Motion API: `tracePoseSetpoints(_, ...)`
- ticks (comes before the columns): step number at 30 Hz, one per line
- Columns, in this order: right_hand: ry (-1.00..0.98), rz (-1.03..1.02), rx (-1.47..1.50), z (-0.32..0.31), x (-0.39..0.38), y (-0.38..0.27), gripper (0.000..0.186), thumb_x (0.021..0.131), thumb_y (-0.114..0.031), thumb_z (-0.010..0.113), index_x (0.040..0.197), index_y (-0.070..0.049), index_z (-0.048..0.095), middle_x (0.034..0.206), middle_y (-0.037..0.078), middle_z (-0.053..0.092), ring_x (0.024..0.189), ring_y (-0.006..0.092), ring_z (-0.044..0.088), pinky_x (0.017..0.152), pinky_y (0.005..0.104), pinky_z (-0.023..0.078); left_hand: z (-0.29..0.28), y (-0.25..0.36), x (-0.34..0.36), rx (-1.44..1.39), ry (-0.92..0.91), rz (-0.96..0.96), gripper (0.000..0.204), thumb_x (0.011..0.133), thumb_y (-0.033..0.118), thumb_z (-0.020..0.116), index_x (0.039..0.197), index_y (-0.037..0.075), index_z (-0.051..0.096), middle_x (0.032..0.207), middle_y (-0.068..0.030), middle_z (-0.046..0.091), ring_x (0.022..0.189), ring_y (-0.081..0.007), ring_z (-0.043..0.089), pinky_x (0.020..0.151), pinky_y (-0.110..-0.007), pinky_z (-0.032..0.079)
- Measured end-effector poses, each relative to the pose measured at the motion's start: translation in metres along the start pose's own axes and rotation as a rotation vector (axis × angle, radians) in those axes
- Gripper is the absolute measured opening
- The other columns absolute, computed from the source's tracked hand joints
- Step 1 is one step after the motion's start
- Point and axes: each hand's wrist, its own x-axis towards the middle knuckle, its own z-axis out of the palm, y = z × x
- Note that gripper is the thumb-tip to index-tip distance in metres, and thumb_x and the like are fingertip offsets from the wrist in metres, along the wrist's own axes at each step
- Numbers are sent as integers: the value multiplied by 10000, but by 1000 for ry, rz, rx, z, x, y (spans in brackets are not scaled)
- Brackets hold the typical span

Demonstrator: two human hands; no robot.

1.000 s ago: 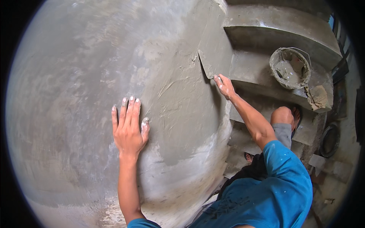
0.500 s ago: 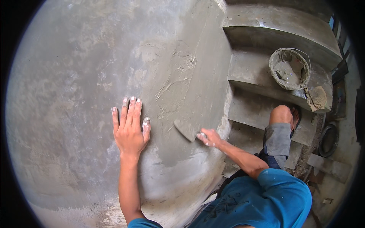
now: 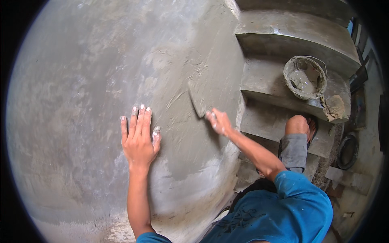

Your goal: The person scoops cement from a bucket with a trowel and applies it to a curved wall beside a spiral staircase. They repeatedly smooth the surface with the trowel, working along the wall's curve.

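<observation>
My left hand (image 3: pixel 139 137) lies flat against the grey wall (image 3: pixel 73 121), fingers stretched out and tips dusted with pale cement. To its right, my right hand (image 3: pixel 219 121) is closed round the handle of a trowel (image 3: pixel 196 99). The trowel's blade rests on a band of wet plaster (image 3: pixel 182 137), tilted with its tip pointing up and slightly left. Ridges and rough streaks mark the plaster around and above the blade. The handle is mostly hidden by my fingers.
Concrete steps (image 3: pixel 279 109) climb along the right side of the wall. On one of them stands a bucket (image 3: pixel 304 77) of wet mortar, with a torn brown paper piece (image 3: pixel 334 107) beside it. My bent knee (image 3: pixel 296 124) is over a lower step. A black ring-shaped object (image 3: pixel 347 152) lies farther right.
My right hand has moved the trowel upward along the wet plaster, and the blade now stands steeper. My left hand has stayed in place on the wall.
</observation>
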Motion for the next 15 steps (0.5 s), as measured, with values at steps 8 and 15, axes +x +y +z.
tracePoseSetpoints(8, 105, -147, -35, -4, -15, 0, 478, 1046, -450, 645, 903, -2, 557, 713, 271, 621, 661, 482, 631, 619, 549, 491, 0, 1, 1, 9, -34, 9, 614, 923, 295, 597, 1513, 126, 583, 1563, -57, 584, 1499, -265, 479, 1308, -522, 237)
tracePoseSetpoints(15, 115, 67, -63, -17, 57, -8, 481, 1073, -468, 585, 972, 2, 573, 802, 322, 625, 738, 538, 615, 620, 534, 485, 2, 4, 7, -3, -45, 6, 619, 914, 303, 620, 1508, 133, 588, 1560, -57, 586, 1493, -267, 484, 1300, -529, 249)
